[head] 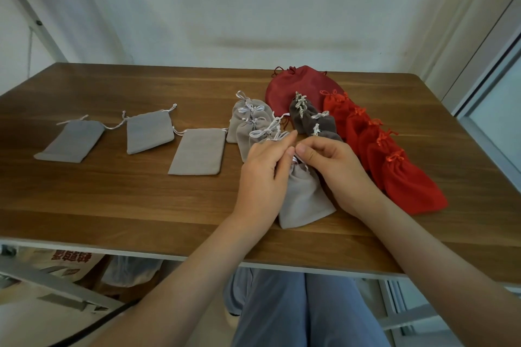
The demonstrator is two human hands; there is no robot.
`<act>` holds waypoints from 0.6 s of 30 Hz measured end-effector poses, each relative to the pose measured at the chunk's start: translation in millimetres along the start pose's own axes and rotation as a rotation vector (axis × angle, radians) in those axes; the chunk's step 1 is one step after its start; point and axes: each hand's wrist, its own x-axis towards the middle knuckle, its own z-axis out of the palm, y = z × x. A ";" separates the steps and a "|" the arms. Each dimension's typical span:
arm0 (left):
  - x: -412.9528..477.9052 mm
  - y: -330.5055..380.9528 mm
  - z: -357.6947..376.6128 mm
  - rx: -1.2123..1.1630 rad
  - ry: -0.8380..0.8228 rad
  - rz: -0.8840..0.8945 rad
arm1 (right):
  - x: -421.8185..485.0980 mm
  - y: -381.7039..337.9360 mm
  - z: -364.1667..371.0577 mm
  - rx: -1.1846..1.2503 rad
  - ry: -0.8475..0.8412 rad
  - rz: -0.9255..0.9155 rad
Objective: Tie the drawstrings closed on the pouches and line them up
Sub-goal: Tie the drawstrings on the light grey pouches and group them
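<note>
Both hands, left hand [265, 169] and right hand [332, 166], pinch the white cord at a grey pouch's [306, 197] gathered neck; best to pull evenly, snugging the knot.

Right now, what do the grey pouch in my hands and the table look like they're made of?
The grey pouch: soft matte cloth, possibly velvet or faux suede; it gathers into folds at the neck and shows no shine. The table: wood or wood-look laminate, can't tell which; brown grain streaks, smooth with a faint sheen.
</note>
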 end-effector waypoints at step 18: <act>2.4 5.7 -4.6 -0.100 -0.139 -0.207 | -2.4 -1.2 -0.5 -0.292 0.150 -0.279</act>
